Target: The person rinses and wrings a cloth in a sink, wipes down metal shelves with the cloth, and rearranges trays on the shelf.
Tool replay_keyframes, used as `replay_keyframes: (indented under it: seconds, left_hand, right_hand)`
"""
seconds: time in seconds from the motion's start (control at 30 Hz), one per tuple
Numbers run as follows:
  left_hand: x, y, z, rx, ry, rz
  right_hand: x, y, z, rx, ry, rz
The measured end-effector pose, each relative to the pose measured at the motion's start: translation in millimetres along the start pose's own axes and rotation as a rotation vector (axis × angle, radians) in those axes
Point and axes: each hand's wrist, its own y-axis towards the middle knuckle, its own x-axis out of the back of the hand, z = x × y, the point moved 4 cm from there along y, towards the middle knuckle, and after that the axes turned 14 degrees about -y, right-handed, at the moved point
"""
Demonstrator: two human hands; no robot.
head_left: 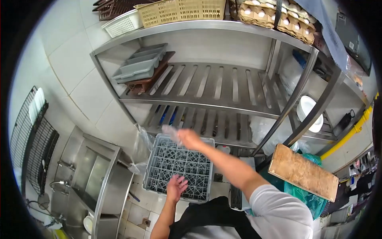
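A grey compartmented dishwasher rack (179, 163) lies below my hands, its grid of square cells facing up. My right hand (189, 139) reaches over the rack's far edge, closed on a clear glass (171, 133) that is smeared by motion. The glass tilts toward the far left, and its exact shape is hard to make out. Over the rack's near side is my left hand (176, 188), holding nothing, with its fingers apart and slightly bent.
Slatted metal shelves (207, 85) rise behind the rack and carry grey trays (141, 63). Egg cartons (274, 18) and a yellow basket (183, 12) sit on top. A steel sink (95, 171) is at left; a wooden board (303, 172) leans at right beside white plates (309, 113).
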Motion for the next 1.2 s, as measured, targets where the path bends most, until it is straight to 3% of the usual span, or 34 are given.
replay_keyframes:
  seconds: [0.1, 0.13, 0.2, 0.27, 0.3, 0.47, 0.5, 0.6, 0.67, 0.7, 0.73, 0.8, 0.83, 0.9, 0.97, 1.03, 1.07, 1.2]
  left_hand:
    - [-26, -29, -14, 0.032, -0.346, 0.001]
    - [-18, -31, -11, 0.024, -0.353, 0.046]
    - [14, -33, 0, 0.005, -0.375, 0.131]
    - [44, -46, 18, 0.008, -0.282, -0.021]
    - [64, -49, 31, -0.014, -0.241, -0.082]
    - [57, -126, 40, -0.361, -0.131, -0.329]
    - [55, -134, 39, -0.447, -0.042, -0.374]
    - [41, -146, 35, -0.629, 0.201, -0.429]
    - [17, -156, 27, -0.714, 0.406, -0.411]
    - [16, -156, 34, -0.567, 0.47, -0.353]
    - [-4, -162, 21, -0.555, 0.825, -0.179]
    - [-24, -173, 20, -0.543, 1.22, -0.027]
    - [-31, -181, 16, -0.655, 1.303, -0.016]
    - [-42, -191, 7, -0.893, 1.461, 0.031]
    - [-35, -191, -3, -0.946, 1.447, 0.046]
    - [-26, -193, -17, -0.99, 1.498, 0.057]
    - [-15, -192, -24, -1.009, 1.4, -0.009]
    - [9, -193, -62, -1.124, 1.092, -0.193]
  right_hand:
    - [-45, -88, 53, -0.124, 0.215, 0.362]
    - [-61, -120, 67, -0.15, 0.397, 0.371]
    - [-82, -174, 85, -0.103, 0.383, 0.374]
    - [-70, -211, 104, -0.133, 0.433, 0.475]
    - [-79, -229, 102, 0.0, 0.329, 0.404]
    - [-78, -300, 101, -0.633, 0.91, 0.91]
    - [-84, -314, 102, -0.673, 1.13, 1.101]
    - [-67, -316, 138, -0.918, 1.56, 1.251]
    - [-70, -309, 147, -0.996, 1.775, 1.06]
    - [-71, -301, 146, -1.102, 1.755, 0.899]
    - [-71, -293, 146, -1.203, 1.724, 0.736]
    - [-79, -278, 139, -0.878, 1.981, 0.727]
    - [-49, -260, 154, -0.817, 1.857, 0.763]
    - [-65, -253, 159, -0.943, 1.859, 0.784]
    - [-70, -247, 167, -1.048, 1.778, 0.741]
    - [-88, -243, 182, -0.957, 1.921, 0.75]
    - [-98, -239, 189, -0.902, 1.996, 0.749]
    - [-119, -225, 229, -1.016, 1.823, 0.53]
